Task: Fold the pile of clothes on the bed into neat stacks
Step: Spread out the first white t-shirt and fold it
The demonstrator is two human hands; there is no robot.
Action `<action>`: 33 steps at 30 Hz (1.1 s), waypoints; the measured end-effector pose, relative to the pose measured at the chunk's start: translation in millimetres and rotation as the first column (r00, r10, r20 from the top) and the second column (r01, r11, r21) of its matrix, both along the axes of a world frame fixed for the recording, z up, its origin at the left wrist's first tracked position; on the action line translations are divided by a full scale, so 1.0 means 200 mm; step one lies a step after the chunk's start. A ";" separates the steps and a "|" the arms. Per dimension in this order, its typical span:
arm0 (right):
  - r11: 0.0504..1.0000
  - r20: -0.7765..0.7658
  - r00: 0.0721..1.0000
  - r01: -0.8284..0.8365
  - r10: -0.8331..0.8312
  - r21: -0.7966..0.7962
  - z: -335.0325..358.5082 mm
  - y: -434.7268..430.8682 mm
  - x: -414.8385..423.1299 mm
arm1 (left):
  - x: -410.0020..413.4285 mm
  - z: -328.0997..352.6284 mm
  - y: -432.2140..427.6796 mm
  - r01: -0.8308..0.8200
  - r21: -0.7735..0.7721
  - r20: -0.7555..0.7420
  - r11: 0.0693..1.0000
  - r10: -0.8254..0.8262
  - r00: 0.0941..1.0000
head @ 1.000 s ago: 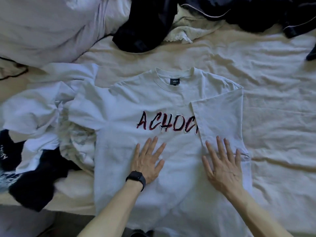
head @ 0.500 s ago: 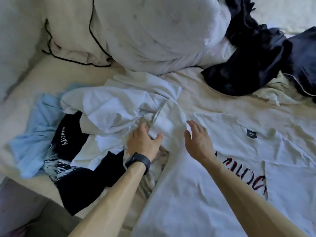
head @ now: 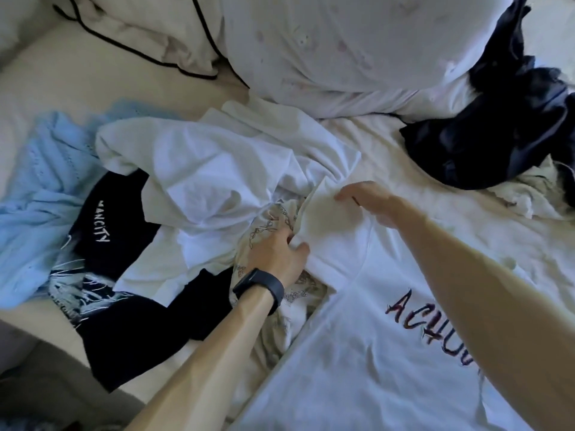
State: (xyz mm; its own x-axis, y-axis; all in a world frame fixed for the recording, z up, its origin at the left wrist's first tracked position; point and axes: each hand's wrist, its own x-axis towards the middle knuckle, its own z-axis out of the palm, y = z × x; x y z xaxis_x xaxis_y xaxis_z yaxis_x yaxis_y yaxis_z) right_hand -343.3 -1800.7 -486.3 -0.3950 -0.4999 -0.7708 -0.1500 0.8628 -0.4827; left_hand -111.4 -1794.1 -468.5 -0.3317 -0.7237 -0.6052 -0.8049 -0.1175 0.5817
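A white T-shirt with red lettering [head: 367, 331] lies spread on the bed, its left sleeve [head: 329, 225] bunched against a heap of clothes. My left hand [head: 277, 256], with a black watch on the wrist, pinches the edge of that sleeve. My right hand [head: 370, 200] hovers over or touches the sleeve's upper part, fingers fairly straight. The heap to the left holds a crumpled white garment [head: 211, 175], a patterned cream one [head: 270, 225], a black shirt with white lettering [head: 115, 231] and a light blue knit [head: 34, 194].
A big white pillow [head: 342, 48] and a black-piped pillow [head: 133, 26] lie at the head of the bed. Dark navy clothes [head: 497, 144] are heaped at the upper right over a cream cloth [head: 535, 188]. The bed's edge [head: 40, 325] runs along the lower left.
Both hands left the shirt's front and moved to its left sleeve by the heap. The left hand now pinches the sleeve's edge; the view has swung left.
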 end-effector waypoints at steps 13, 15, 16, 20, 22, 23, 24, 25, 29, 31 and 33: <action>0.829 0.006 0.982 0.163 -0.189 -0.535 0.25 0.26 -0.07 | -0.09 0.09 0.24 -0.117 -0.581 -0.272 0.805 -0.057 0.961; 0.800 -0.047 0.958 0.208 -0.282 -0.562 0.33 0.56 -0.15 | -0.16 0.14 0.40 0.045 -0.769 -0.235 0.638 -0.346 0.908; 0.810 -0.081 0.945 0.224 -0.316 -0.542 0.35 0.73 -0.17 | -0.19 0.16 0.49 0.133 -0.809 -0.193 0.572 -0.473 0.859; 0.989 -0.343 0.935 0.045 -0.091 -0.142 0.20 1.31 -0.24 | -0.31 0.16 0.85 0.726 -0.624 0.192 0.288 -0.844 0.500; 0.980 -0.271 0.945 -0.153 0.182 0.125 0.10 1.47 -0.25 | -0.33 0.08 0.96 0.933 -0.317 0.327 0.172 -0.903 0.278; 0.968 -0.241 0.944 -0.190 0.226 0.163 0.05 1.51 -0.26 | -0.33 0.06 0.97 0.965 -0.211 0.334 0.158 -0.916 0.223; 0.974 -0.244 0.948 -0.171 0.204 0.148 0.02 1.51 -0.27 | -0.32 0.04 0.96 0.947 -0.248 0.343 0.204 -0.896 0.283; 0.986 -0.275 0.949 -0.130 0.154 0.103 0.00 1.48 -0.28 | -0.31 0.04 0.94 0.881 -0.361 0.330 0.305 -0.842 0.427; 0.987 -0.278 0.955 0.068 -0.106 -0.145 -0.05 1.17 -0.32 | -0.31 0.00 0.78 0.612 -0.440 0.290 0.658 -0.541 0.790; 0.988 -0.255 0.964 0.039 -0.077 -0.147 -0.07 0.98 -0.35 | -0.33 -0.02 0.70 0.528 -0.332 0.326 0.782 -0.430 0.842; 0.991 -0.200 0.978 0.041 -0.067 -0.131 -0.12 0.83 -0.37 | -0.32 -0.06 0.65 0.526 -0.297 0.381 0.797 -0.406 0.831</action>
